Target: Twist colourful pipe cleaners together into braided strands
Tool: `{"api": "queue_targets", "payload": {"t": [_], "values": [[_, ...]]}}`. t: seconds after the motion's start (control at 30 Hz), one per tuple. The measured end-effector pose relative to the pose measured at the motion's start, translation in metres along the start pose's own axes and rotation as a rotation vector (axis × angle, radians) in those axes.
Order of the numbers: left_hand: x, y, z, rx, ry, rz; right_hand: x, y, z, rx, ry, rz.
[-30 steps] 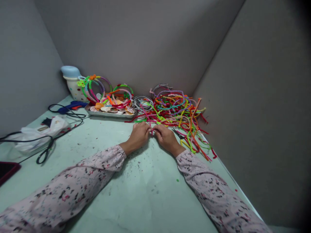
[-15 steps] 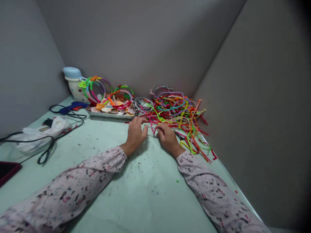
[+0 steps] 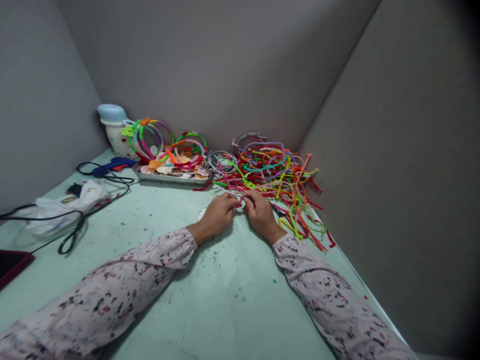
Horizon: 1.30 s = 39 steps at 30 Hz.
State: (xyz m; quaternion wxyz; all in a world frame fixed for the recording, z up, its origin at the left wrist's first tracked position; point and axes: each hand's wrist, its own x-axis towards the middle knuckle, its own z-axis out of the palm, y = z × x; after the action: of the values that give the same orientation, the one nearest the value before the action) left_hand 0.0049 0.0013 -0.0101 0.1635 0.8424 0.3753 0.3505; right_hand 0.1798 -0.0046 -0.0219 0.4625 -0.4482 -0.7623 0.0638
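Note:
My left hand [image 3: 218, 215] and my right hand [image 3: 259, 212] meet on the pale green table [image 3: 150, 235], fingertips pinched together on a pink pipe cleaner [image 3: 239, 202]. Just beyond them lies a tangled heap of coloured pipe cleaners [image 3: 273, 175]. A small white scrap shows under my left hand. Both arms wear patterned pink sleeves.
A metal tray [image 3: 170, 176] holds wrapped headbands and shells at the back. Bare metal hoops [image 3: 221, 160] lie beside it. A white jar with a blue lid [image 3: 112, 127], a blue glue gun [image 3: 110, 165], black cables, a plastic bag [image 3: 62, 205] and scissors [image 3: 71, 235] lie left. Grey walls enclose the table.
My left hand reached forward toward the heap half a second ago, then drew back. Both hands are pinched together again on the pink pipe cleaner.

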Motion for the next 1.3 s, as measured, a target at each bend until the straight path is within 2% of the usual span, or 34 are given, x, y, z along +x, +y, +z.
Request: {"api": "queue_targets", "payload": {"t": [0.23, 0.53, 0.77, 0.87, 1.03, 1.3], "values": [[0.000, 0.005, -0.005, 0.042, 0.030, -0.041, 0.001, 0.001, 0.000, -0.026, 0.007, -0.017], [-0.005, 0.006, -0.001, -0.081, 0.038, -0.006, 0.002, 0.004, 0.000, -0.077, 0.051, -0.006], [-0.005, 0.006, -0.002, -0.039, 0.130, -0.026, 0.001, 0.002, 0.000, -0.050, -0.027, -0.034], [-0.004, 0.008, -0.005, 0.017, 0.180, -0.041, 0.000, 0.001, 0.000, -0.058, -0.069, -0.041], [-0.002, 0.009, -0.009, 0.233, 0.267, -0.081, -0.001, -0.002, 0.000, -0.064, -0.102, -0.061], [-0.001, 0.004, -0.007, 0.270, 0.233, -0.085, -0.002, -0.007, -0.001, -0.091, -0.148, -0.096]]}}
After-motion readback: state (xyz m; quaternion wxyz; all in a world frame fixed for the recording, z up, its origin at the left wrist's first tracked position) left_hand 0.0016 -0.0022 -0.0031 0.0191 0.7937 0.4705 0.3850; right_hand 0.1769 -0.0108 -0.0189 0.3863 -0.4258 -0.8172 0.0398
